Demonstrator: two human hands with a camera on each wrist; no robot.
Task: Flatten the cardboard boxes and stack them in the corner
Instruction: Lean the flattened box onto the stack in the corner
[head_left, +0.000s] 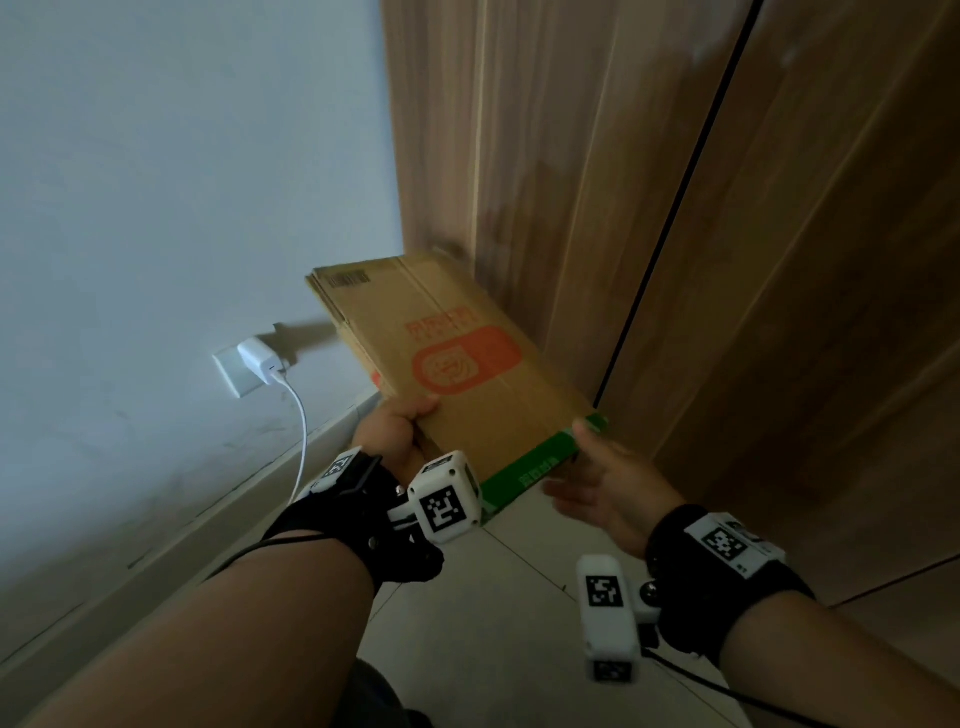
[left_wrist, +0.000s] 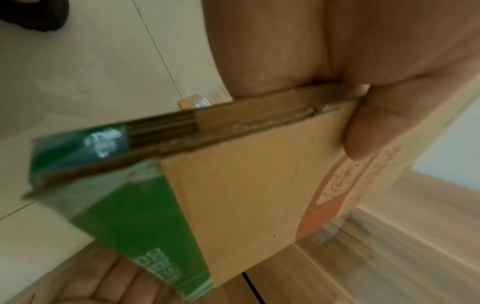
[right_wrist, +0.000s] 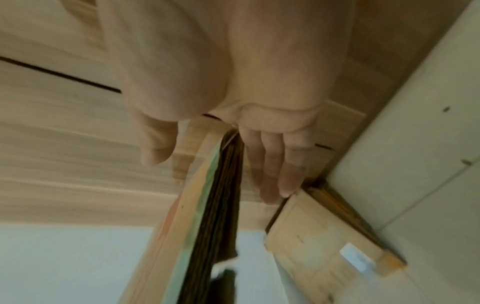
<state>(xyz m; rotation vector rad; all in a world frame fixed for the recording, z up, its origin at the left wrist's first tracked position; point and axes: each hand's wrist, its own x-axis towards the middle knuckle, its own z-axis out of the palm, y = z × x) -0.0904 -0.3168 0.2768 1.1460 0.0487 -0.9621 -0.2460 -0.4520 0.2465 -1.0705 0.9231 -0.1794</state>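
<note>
Brown flattened box (head_left: 457, 358), orange print, green tape band (head_left: 535, 465)

I am seeing the flattened cardboard stack (head_left: 447, 358) sitting in the air between the wall (head_left: 156, 182) on the left and the wooden panels (head_left: 675, 208) on the right, above the floor (head_left: 519, 597). My left hand (head_left: 395, 436) is gripping its near left edge; my right hand (head_left: 608, 483) is lying just beside its near right corner. The wall socket (head_left: 234, 371) with its charger (head_left: 260, 358) is sitting left of the stack. Another flattened box (right_wrist: 324, 242) is lying on the floor beneath.
</note>
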